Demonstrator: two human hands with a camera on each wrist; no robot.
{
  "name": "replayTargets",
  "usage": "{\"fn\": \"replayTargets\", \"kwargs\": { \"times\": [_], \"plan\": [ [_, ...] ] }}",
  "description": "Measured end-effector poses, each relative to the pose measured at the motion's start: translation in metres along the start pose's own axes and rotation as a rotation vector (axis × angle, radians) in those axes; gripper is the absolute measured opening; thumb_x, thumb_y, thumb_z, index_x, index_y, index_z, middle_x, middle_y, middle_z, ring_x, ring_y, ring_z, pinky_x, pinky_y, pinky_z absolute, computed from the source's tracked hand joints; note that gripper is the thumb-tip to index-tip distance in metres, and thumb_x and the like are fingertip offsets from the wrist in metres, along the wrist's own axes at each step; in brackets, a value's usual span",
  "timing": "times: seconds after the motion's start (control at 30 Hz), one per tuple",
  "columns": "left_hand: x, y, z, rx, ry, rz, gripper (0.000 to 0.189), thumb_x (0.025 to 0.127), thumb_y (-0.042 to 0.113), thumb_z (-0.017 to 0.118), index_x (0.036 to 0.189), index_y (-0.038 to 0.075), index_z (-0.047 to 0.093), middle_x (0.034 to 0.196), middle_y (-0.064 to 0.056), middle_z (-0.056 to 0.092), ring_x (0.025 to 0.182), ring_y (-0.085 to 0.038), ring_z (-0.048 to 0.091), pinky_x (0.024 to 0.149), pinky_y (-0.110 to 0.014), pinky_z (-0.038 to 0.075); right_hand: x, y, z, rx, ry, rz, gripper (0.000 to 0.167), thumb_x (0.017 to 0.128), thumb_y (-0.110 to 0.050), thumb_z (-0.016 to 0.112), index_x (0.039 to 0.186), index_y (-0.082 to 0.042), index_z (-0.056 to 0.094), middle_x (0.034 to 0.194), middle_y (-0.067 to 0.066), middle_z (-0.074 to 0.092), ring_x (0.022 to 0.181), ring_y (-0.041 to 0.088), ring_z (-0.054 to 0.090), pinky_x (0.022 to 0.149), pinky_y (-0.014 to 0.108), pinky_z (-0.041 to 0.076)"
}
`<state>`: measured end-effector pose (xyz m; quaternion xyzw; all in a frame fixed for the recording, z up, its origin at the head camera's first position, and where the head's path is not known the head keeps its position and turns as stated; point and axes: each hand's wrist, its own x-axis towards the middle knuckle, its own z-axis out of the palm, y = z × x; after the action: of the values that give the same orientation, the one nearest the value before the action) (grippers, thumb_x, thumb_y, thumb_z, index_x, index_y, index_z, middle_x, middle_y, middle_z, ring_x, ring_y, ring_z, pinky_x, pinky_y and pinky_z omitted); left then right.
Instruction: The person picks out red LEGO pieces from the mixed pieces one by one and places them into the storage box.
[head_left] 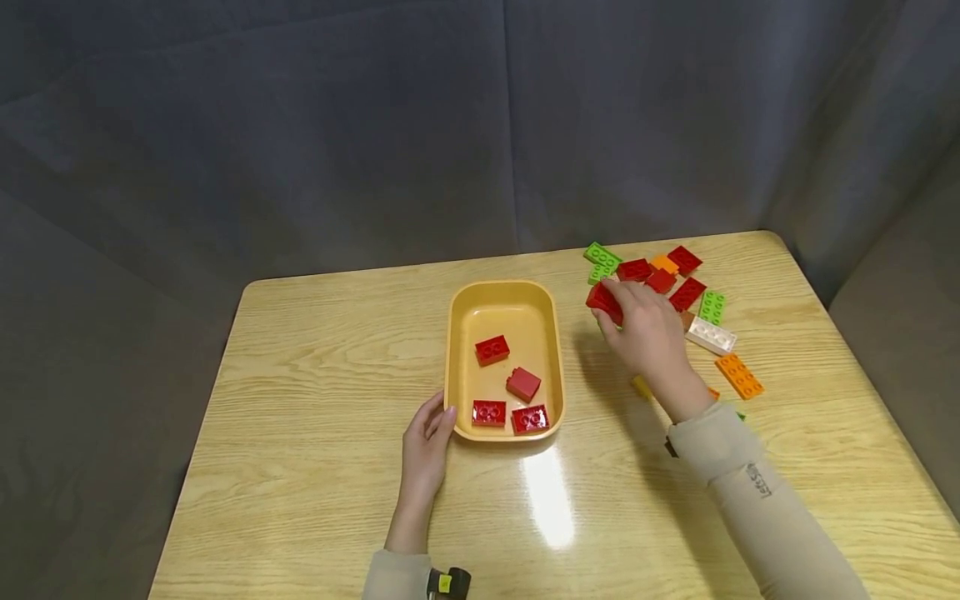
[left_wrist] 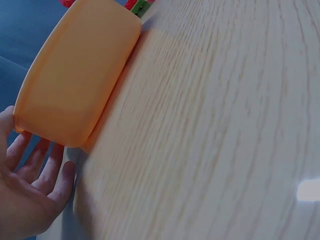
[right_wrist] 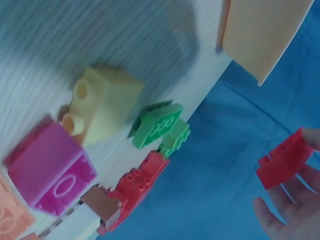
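Lengthwise — yellow tray [head_left: 521,325] points forward

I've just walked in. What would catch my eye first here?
Probably the yellow-orange tray mid-table, with four red toy bricks inside and the left hand at its near left corner. Next, the right hand, holding another red brick to the tray's right. Then the colourful loose bricks scattered on the table's right side.

Tray [head_left: 504,315] with 4 blocks [head_left: 522,384] lies left of scattered bricks [head_left: 687,294].
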<state>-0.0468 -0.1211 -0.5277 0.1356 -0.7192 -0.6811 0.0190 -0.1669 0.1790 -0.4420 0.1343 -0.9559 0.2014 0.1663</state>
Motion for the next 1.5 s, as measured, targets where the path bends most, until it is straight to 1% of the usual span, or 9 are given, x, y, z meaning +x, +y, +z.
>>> {"fn": "replayTargets", "kwargs": {
  "times": [0.17,0.37,0.6,0.73,0.8,0.93,1.03,1.27,1.5],
  "plan": [
    [0.001,-0.001,0.0,-0.002,0.002,-0.005,0.041,0.101,0.018,0.061,0.138,0.002,0.055,0.132,-0.02,0.06,0.12,-0.029,0.059,0.099,-0.031,0.048,-0.007,-0.008,0.006,0.016,-0.015,-0.05,0.045,0.091,-0.019,0.071,0.131,-0.001,0.061,0.118,0.019,0.065,0.108,0.038,0.058,0.095,0.054,0.046],
    [0.0,0.001,0.0,0.007,-0.001,0.008,0.041,0.101,0.017,0.06,0.138,0.001,0.055,0.132,-0.02,0.06,0.12,-0.029,0.06,0.099,-0.032,0.048,-0.012,-0.022,0.012,0.003,-0.046,-0.114,0.046,0.091,-0.021,0.071,0.131,-0.001,0.061,0.118,0.019,0.065,0.108,0.037,0.059,0.096,0.052,0.046],
    [-0.001,0.002,0.0,0.006,-0.008,0.004,0.041,0.101,0.019,0.06,0.138,0.001,0.055,0.132,-0.02,0.06,0.12,-0.029,0.059,0.098,-0.031,0.049,-0.018,-0.036,0.017,0.011,-0.076,-0.154,0.046,0.091,-0.021,0.071,0.133,-0.003,0.061,0.117,0.017,0.064,0.11,0.036,0.058,0.099,0.05,0.044],
    [-0.001,0.001,-0.001,0.006,-0.007,0.006,0.042,0.101,0.019,0.06,0.138,0.001,0.054,0.132,-0.02,0.059,0.12,-0.03,0.059,0.099,-0.033,0.049,-0.02,-0.042,0.02,0.001,-0.117,-0.168,0.046,0.093,-0.022,0.069,0.134,-0.005,0.06,0.119,0.016,0.063,0.11,0.035,0.057,0.1,0.049,0.043],
    [-0.001,0.0,-0.001,0.006,-0.008,0.004,0.042,0.101,0.019,0.06,0.139,0.001,0.054,0.133,-0.02,0.059,0.12,-0.03,0.059,0.099,-0.034,0.048,-0.022,-0.045,0.022,0.0,-0.138,-0.167,0.046,0.092,-0.022,0.07,0.134,-0.005,0.061,0.12,0.015,0.063,0.112,0.034,0.057,0.101,0.049,0.043],
    [-0.001,0.001,-0.001,0.008,-0.012,-0.007,0.043,0.101,0.021,0.06,0.139,0.002,0.054,0.134,-0.019,0.058,0.121,-0.029,0.059,0.1,-0.034,0.048,-0.025,-0.049,0.025,0.006,-0.151,-0.189,0.049,0.09,-0.021,0.073,0.135,-0.005,0.06,0.12,0.014,0.063,0.111,0.034,0.057,0.101,0.048,0.044],
    [-0.001,0.006,0.0,0.011,-0.015,-0.017,0.043,0.102,0.019,0.059,0.14,0.0,0.052,0.135,-0.022,0.057,0.122,-0.031,0.058,0.1,-0.034,0.048,-0.027,-0.053,0.026,0.018,-0.153,-0.209,0.05,0.09,-0.022,0.074,0.135,-0.005,0.06,0.12,0.014,0.063,0.11,0.033,0.056,0.1,0.048,0.044],
    [-0.012,0.036,0.0,0.027,-0.031,-0.028,0.041,0.102,0.01,0.057,0.138,-0.007,0.051,0.133,-0.027,0.057,0.121,-0.034,0.058,0.098,-0.033,0.049,-0.032,-0.062,0.033,0.033,-0.177,-0.262,0.049,0.089,-0.02,0.074,0.133,-0.004,0.061,0.12,0.014,0.062,0.113,0.032,0.056,0.103,0.047,0.042],
    [-0.014,0.04,-0.001,0.022,-0.03,-0.033,0.041,0.101,0.011,0.058,0.138,-0.006,0.052,0.133,-0.026,0.057,0.121,-0.034,0.058,0.098,-0.032,0.049,-0.037,-0.07,0.038,0.015,-0.169,-0.335,0.044,0.087,-0.016,0.076,0.127,-0.004,0.065,0.115,0.012,0.064,0.108,0.03,0.059,0.101,0.045,0.044]
  ]
}}
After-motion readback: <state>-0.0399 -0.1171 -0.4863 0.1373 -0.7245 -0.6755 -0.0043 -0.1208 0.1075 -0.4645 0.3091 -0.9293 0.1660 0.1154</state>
